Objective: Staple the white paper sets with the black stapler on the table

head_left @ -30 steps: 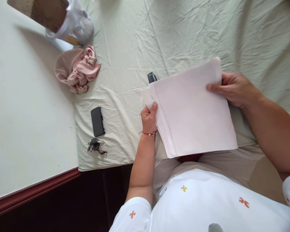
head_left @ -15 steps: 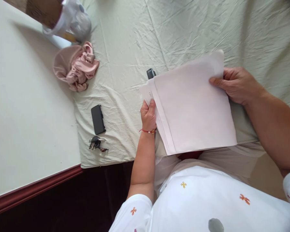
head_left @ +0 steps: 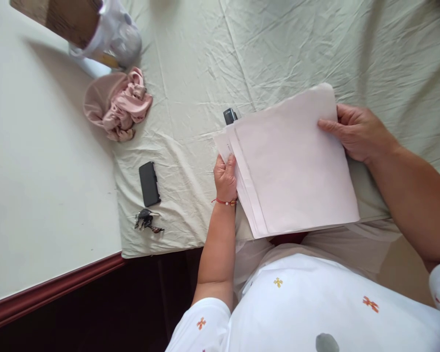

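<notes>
In the head view, compared with half a second ago, we see the far right corner of the sheets of paper (head_left: 300, 161) a little lower; both hands keep their hold, and the whole scene has shifted slightly. The sheets are up in front of the person, above the near edge of the cloth-covered worktop (head_left: 190, 161), their left edges fanned.

Taking the sheets as our clock's centre, the left hand (head_left: 225, 177) is at 9 o'clock, its grip clamped on the fanned left edges. The right hand (head_left: 359, 131), at 2 o'clock, is clamped on the right edge, thumb on top.

At 10 o'clock a dark object (head_left: 229, 116) shows partly from behind the sheets; we cannot read its small pale mark. Well out toward 9 lies a black phone-like object (head_left: 149, 184), with keys (head_left: 145, 220) just below it. Between 9 and 10 is a crumpled pink cloth (head_left: 119, 105); farther, at 10, a white container (head_left: 117, 44) and brown cardboard (head_left: 73, 22) with dark marks we cannot make out. A tiny line of print by the left thumb is illegible too.
</notes>
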`<state>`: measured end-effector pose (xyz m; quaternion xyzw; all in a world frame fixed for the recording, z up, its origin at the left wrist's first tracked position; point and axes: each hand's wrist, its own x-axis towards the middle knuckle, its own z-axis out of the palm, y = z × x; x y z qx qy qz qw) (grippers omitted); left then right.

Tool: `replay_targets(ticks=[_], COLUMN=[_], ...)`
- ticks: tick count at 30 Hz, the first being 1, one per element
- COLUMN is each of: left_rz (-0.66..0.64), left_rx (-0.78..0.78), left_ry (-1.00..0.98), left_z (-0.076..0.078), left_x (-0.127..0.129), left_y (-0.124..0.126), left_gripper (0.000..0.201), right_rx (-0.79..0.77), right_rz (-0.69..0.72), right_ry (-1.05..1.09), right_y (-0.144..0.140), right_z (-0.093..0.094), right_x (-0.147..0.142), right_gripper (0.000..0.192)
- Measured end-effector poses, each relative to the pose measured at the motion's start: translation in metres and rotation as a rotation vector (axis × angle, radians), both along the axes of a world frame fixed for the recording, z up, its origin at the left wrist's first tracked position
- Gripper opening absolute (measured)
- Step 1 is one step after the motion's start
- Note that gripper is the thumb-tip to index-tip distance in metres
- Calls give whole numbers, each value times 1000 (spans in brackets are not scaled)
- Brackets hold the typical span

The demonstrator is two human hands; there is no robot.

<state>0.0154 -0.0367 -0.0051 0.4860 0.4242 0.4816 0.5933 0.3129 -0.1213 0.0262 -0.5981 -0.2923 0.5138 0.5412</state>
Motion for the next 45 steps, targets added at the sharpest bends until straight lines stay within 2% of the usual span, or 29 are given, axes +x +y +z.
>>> replay_targets(ticks=[9,19,29,41,45], left_rz=[18,21,37,17,-31], left_rx=[-63,-12,-27,21,54], left_ry=[7,16,2,-26,72], left_z=[-1,-8,-1,2,3], left_x=[-2,-4,2,6,5], left_y=[-2,2,-2,-6,-7], left_gripper=[45,39,35,44,49], right_rx=[-34,-22,-21,30,38], right_rz=[26,39,40,45,47], right_ry=[-47,-57,-53,-114,-173], right_y=[-2,-2,-2,-3,-4], right_z=[5,4,4,-2,0], right_x=[0,1,0,-3,-7], right_gripper=[15,17,13,11,15])
